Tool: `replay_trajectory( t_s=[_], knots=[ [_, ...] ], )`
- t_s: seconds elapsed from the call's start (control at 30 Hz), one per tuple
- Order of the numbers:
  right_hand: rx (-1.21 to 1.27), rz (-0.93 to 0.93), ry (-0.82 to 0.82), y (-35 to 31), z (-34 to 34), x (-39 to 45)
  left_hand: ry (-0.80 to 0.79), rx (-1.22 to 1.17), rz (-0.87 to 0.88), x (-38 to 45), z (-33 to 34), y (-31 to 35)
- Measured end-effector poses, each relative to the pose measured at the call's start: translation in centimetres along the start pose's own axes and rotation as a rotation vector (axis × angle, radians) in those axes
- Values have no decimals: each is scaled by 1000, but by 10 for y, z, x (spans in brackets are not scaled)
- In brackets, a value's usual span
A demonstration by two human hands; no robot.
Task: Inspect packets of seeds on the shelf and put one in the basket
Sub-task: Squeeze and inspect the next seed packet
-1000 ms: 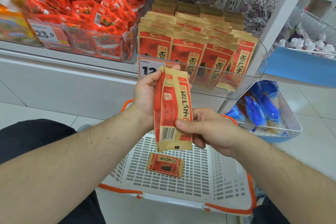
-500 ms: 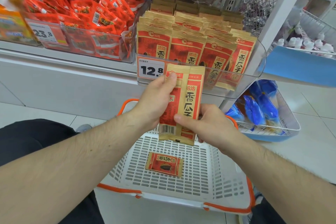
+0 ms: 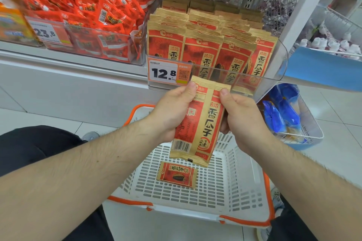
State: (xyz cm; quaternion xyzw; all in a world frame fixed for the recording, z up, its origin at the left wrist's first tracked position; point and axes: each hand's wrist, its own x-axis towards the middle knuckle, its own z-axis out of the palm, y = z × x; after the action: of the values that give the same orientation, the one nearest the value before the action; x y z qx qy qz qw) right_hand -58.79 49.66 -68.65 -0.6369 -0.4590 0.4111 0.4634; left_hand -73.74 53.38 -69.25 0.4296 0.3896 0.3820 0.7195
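I hold a seed packet [image 3: 197,123] upright over the basket [image 3: 242,182], back panel and barcode turned to me so I can read them. My left hand [image 3: 174,111] pinches its left edge, thumb on top; my right hand [image 3: 241,113] grips the right edge, thumb at the upper corner, keeping it flat. At 12 o'clock, more packets [image 3: 201,53] stand in rows in the clear shelf bin [image 3: 282,60], behind a price tag [image 3: 168,72]. At 6 o'clock, one packet [image 3: 177,175] lies flat on the basket floor, so that step looks done.
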Motion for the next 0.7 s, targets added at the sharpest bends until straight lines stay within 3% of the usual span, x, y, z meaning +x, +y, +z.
replay_trajectory(
  t_s=[0.17,0.7],
  knots=[
    [-164,24,-142,0,0,-3,93,-126,-63,1,-1,8],
    [-132,99,-430,-3,-7,-6,265,-140,-328,14,-10,7]
  ],
)
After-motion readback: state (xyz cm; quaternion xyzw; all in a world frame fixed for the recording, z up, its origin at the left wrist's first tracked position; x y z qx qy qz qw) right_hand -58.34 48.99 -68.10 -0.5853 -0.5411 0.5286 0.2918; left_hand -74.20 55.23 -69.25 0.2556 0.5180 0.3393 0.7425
